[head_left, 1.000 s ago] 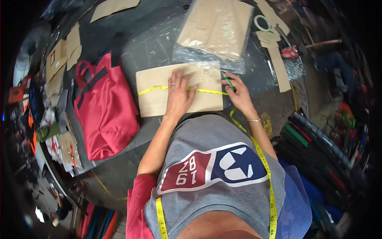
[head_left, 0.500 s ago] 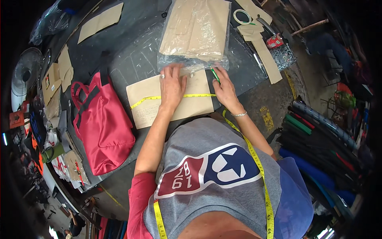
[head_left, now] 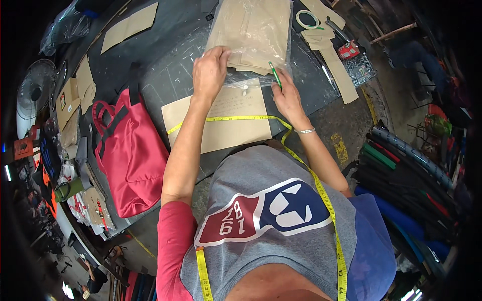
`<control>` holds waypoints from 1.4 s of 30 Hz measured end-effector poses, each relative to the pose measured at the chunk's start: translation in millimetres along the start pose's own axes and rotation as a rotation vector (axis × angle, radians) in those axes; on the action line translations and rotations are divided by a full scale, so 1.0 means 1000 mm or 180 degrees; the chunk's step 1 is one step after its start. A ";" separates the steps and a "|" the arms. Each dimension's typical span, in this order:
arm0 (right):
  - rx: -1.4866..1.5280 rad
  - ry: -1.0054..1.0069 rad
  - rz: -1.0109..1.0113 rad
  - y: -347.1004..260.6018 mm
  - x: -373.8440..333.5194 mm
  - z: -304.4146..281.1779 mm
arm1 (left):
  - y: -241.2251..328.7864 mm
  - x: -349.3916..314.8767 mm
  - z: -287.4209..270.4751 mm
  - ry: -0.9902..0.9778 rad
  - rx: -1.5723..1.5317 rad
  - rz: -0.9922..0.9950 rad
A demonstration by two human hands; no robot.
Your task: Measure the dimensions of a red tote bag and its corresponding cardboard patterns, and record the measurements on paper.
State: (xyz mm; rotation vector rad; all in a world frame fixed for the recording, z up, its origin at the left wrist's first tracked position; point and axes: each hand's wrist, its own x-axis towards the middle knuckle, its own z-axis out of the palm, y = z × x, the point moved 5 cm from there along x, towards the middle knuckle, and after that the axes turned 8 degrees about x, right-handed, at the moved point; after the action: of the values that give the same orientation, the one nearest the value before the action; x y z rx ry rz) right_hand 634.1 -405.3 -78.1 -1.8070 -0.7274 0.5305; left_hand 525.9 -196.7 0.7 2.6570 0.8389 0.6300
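Note:
A clear plastic bag (head_left: 283, 60) holding brown paper pieces (head_left: 251, 32) lies on the dark table ahead of me. My left hand (head_left: 211, 70) is closed on the bag's near left edge. My right hand (head_left: 287, 98) grips a green pencil (head_left: 274, 74), its fingers beside the bag's near right corner; whether they also touch the plastic I cannot tell. Under my arms lies a brown paper sheet (head_left: 236, 134) with handwriting. Across it runs a yellow tape measure (head_left: 241, 119), which continues up around my neck. A small white piece (head_left: 244, 93) rests near the sheet's far edge.
A red fabric bag (head_left: 131, 160) with black straps lies at the left. Beyond the right hand are a tape roll (head_left: 307, 19), paper strips (head_left: 337, 75) and a red can (head_left: 348, 50). A fan (head_left: 40, 95) stands far left; fabric rolls (head_left: 401, 165) are stacked at right.
My left hand has moved up and left from the paper sheet to the bag's edge, lifting the plastic. The right hand has shifted slightly down and right, still with the pencil.

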 end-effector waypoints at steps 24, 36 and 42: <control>-0.1651 0.0535 0.0492 0.009 0.055 -0.062 | 0.029 -0.034 0.026 -0.0271 0.0310 0.0107; -0.1407 0.0684 0.0551 0.015 0.059 -0.068 | -0.002 -0.054 0.076 -0.0466 -0.0961 -0.0445; -0.1737 0.0988 0.0255 0.016 0.057 -0.079 | 0.005 -0.057 0.079 -0.0535 -0.0916 -0.0532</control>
State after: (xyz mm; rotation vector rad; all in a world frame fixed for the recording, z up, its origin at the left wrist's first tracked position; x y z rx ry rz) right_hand 731.2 -422.7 -67.7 -2.3652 -0.6207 0.0908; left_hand 524.7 -245.4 -83.4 2.3163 0.8412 0.4414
